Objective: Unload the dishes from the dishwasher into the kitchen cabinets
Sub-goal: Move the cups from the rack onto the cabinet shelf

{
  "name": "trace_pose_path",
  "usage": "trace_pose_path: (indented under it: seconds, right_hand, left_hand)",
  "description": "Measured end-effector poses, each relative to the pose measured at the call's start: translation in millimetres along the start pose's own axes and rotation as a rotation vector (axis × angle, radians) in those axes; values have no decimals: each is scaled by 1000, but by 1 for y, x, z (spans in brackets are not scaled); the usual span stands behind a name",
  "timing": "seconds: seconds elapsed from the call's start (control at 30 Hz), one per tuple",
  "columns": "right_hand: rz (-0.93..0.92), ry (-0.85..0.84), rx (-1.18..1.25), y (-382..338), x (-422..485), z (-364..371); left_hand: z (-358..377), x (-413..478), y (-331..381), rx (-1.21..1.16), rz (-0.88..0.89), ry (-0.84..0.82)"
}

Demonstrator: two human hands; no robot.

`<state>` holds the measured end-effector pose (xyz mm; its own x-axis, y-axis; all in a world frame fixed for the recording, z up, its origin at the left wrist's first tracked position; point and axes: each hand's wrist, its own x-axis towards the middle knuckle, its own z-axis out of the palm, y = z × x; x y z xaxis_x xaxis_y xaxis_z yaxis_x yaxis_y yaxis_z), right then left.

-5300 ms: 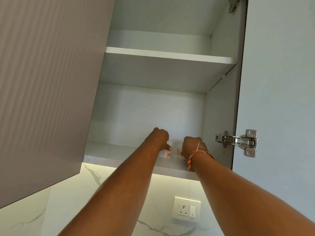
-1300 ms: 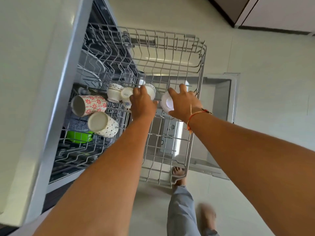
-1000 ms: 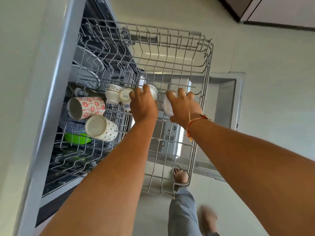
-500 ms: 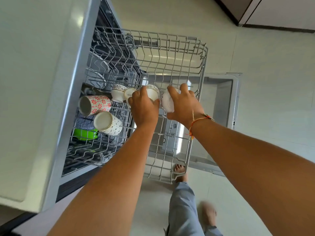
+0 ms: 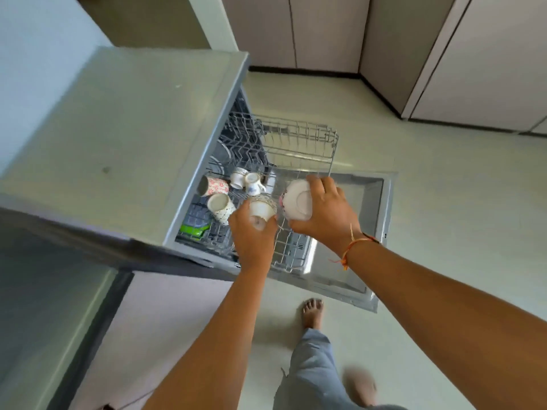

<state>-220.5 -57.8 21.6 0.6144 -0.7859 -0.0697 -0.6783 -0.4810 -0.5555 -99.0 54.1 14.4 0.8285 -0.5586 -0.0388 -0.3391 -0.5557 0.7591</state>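
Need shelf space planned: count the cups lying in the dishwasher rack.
4: red-flowered mug and patterned mug at the rack's left edge, two small cups behind them. More may hide under the counter.

Left forearm (image 5: 225,335) and right forearm (image 5: 444,306) are bare; an orange thread (image 5: 350,249) with loose trailing ends circles the wrist of the right hand (image 5: 325,217), a thin dark band (image 5: 371,238) beside it; loose grey-blue trousers (image 5: 310,368) cover one leg; the forward foot (image 5: 312,313) is bare; the other foot (image 5: 362,387) is blurred.

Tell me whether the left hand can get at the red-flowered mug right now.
Probably not yet. The left hand grips a small cup, so its fingers are taken. The red-flowered mug lies uncovered in the rack nearby, so the way itself looks free.
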Motion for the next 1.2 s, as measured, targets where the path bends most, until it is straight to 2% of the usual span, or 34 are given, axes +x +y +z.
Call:
trace_pose_path:
  seconds: [0.3,0.63,1.0,1.2]
  right_hand:
    - [-423,95,-42,-77,-130,-77]
    - [-826,147,90,-225,-218,-105]
    - [-1295,126,364,-447,-320,-89]
    - [-1527,182,443,-597,-380,-80]
  left_hand:
    - [-128,-144,30,-172,44,275]
    - [-283,-251,21,-165,102,664]
    - [-489,-358,-20,-142,72,1233]
    - [-631,-397,-39,52,145,1498]
